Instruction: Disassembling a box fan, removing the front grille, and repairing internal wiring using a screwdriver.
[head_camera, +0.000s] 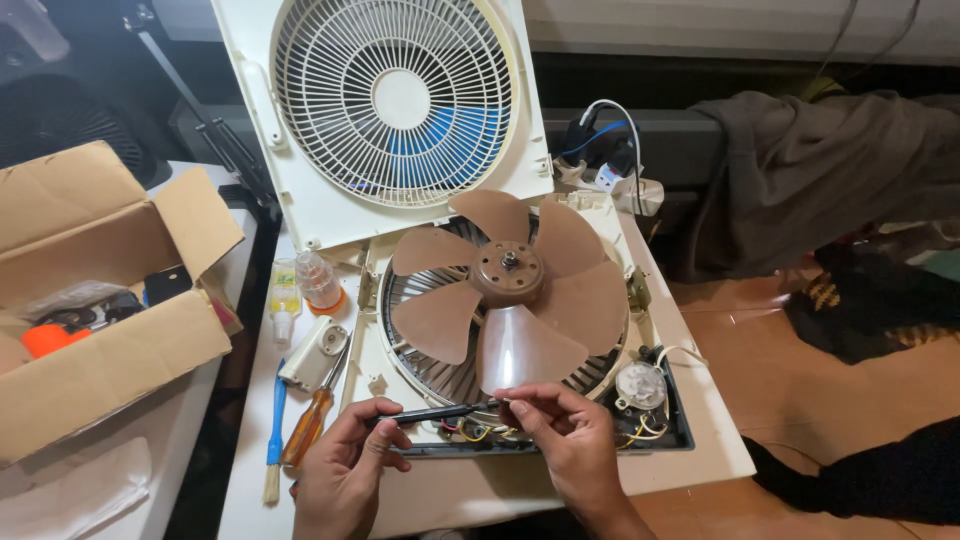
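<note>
My left hand (345, 465) grips the handle of a thin black tool (440, 411) held level over the front edge of an opened box fan. My right hand (560, 435) pinches the tool's tip end, just above a bundle of coloured wires (470, 430) in the fan's control section. The fan's white rear housing (660, 400) lies flat, with a brown translucent blade wheel (508, 285) on its motor hub. The white front grille (395, 100) leans upright behind it.
Left of the fan lie an orange-handled screwdriver (308, 425), a blue brush (274, 430), a white part (312, 352) and two small bottles (300, 285). An open cardboard box (95, 300) sits far left. Dark cloth (820, 170) is at right, a power strip (615, 180) behind.
</note>
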